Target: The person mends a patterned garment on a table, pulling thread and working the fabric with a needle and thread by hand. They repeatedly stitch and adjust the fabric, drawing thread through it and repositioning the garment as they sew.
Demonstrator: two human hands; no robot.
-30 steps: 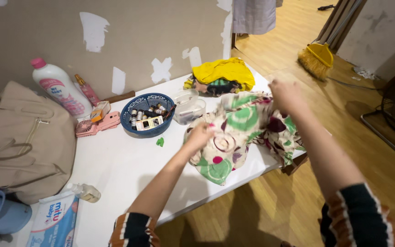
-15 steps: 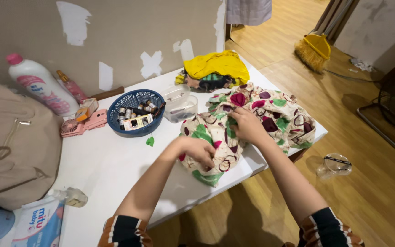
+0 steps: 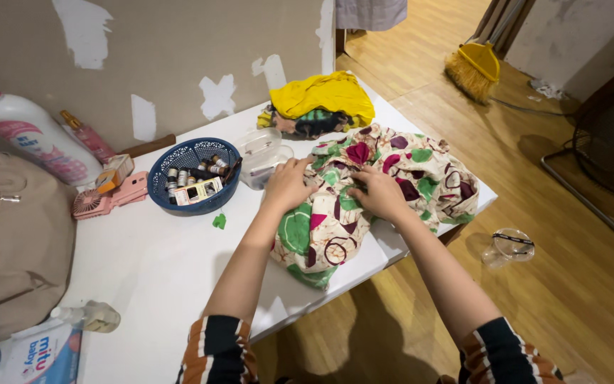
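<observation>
**Both hands flat on patterned cloth, right end of white table**

Patterned cloth (image 3: 385, 185): cream ground with green, maroon and pink shapes. It lies crumpled on the right part of the white table (image 3: 143, 277), one end draped over the front edge.

Left hand (image 3: 287, 186): palm down on the left portion of the cloth, fingers spread and pressing into the fabric. No pinch visible.

Right hand (image 3: 379, 193): palm down near the middle of the cloth, fingers curled a little and gathering a fold. Cannot tell whether fabric is actually nipped between the fingertips.

The hands sit near each other, with a ridge of cloth between them. Sleeves are striped, dark with orange and white.

Surroundings on the table:
- Clear plastic container (image 3: 261, 156), just beside the left hand, on the wall side.
- Blue basket (image 3: 165, 171) of small bottles and oddments, left of the container.
- Small green scrap (image 3: 219, 221) in front of the basket.
- Yellow garment (image 3: 325, 96) on top of a darker folded pile, behind the cloth.
- Pink hand fan (image 3: 108, 199) and white lotion bottle (image 3: 33, 135) toward the wall.
- Beige bag (image 3: 8, 242) at the far left.

On the wooden floor: yellow broom (image 3: 474, 67), clear lidded cup (image 3: 509, 245).
</observation>
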